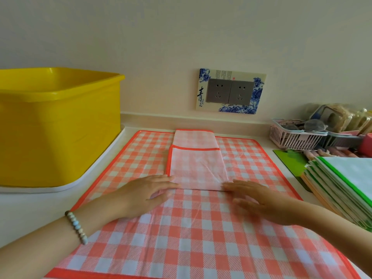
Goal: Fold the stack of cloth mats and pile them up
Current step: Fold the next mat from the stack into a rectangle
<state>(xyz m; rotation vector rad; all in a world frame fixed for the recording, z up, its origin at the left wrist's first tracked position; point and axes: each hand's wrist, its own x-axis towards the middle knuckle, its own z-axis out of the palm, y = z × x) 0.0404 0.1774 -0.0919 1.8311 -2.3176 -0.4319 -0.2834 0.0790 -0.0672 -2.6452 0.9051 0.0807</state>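
Note:
A large orange-and-white checked mat (201,228) lies spread flat on the counter. On its far half rests a folded pale checked mat (198,168) with an orange edge, and a second folded mat (194,137) lies just behind it. My left hand (147,191) lies flat with straight fingers on the near left corner of the folded mat. At the near right corner my right hand (259,200) lies flat as well, blurred by motion. A stack of unfolded mats (342,188) with green and orange edges sits at the right.
A big yellow tub (58,125) stands on a white tray at the left. A pink basket (296,137) with glasses and packets sits at the back right beside a green board (291,160). A wall socket (230,91) is behind the mats.

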